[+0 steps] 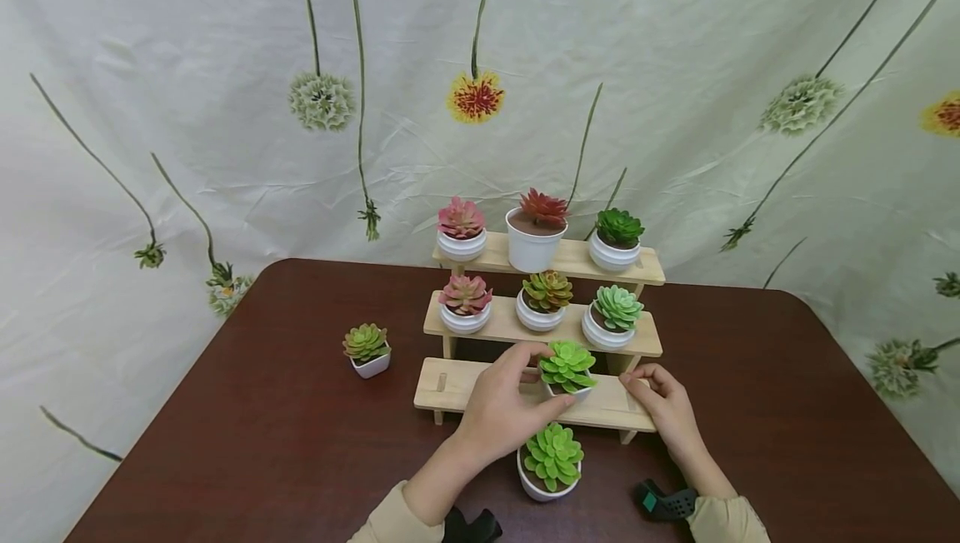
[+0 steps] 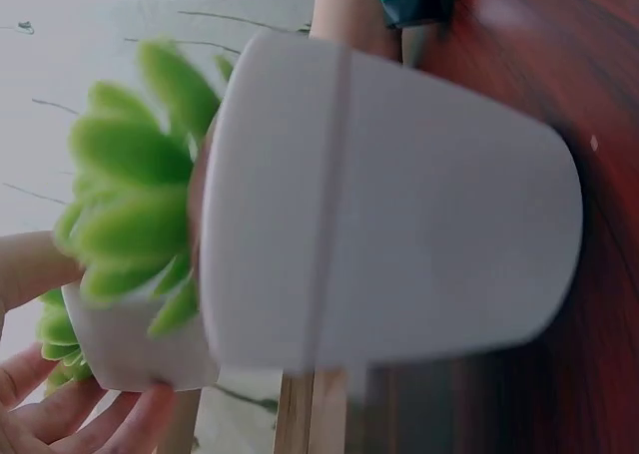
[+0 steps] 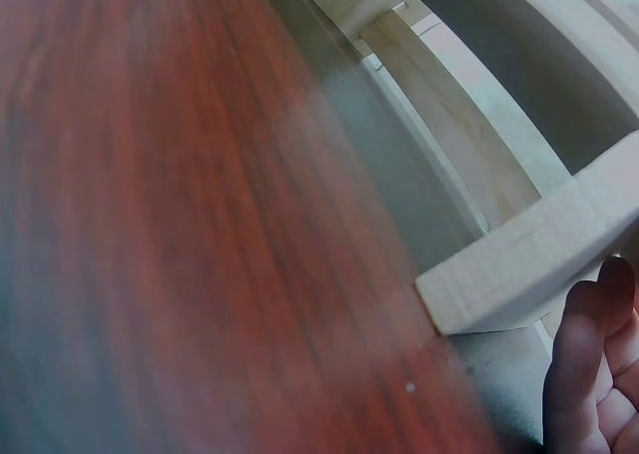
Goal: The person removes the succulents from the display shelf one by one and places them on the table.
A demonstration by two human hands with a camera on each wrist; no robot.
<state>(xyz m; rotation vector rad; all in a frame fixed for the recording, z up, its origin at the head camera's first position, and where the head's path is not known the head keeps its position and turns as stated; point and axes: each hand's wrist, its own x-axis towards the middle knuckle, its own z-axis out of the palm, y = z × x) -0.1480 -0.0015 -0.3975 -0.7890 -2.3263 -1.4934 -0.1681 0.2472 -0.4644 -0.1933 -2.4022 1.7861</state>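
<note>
My left hand [image 1: 501,406] grips a small white pot with a bright green succulent [image 1: 567,366] between thumb and fingers, over the lowest step of a wooden plant stand [image 1: 465,389]. In the left wrist view the fingers [image 2: 75,414] lie around that pot [image 2: 145,339]. My right hand [image 1: 670,411] holds the right end of the lowest step, thumb and fingertips at its edge. From the right wrist view, its curled fingers [image 3: 589,344] are beside the stand's wooden leg [image 3: 529,264]. Another green succulent in a white pot [image 1: 553,460] stands on the table before the stand.
Three potted succulents stand on the top step [image 1: 577,258], three more on the middle step [image 1: 501,322]. A small square-potted succulent [image 1: 367,350] sits on the dark table [image 1: 300,426] to the left. Behind hangs a flower-printed cloth [image 1: 420,151].
</note>
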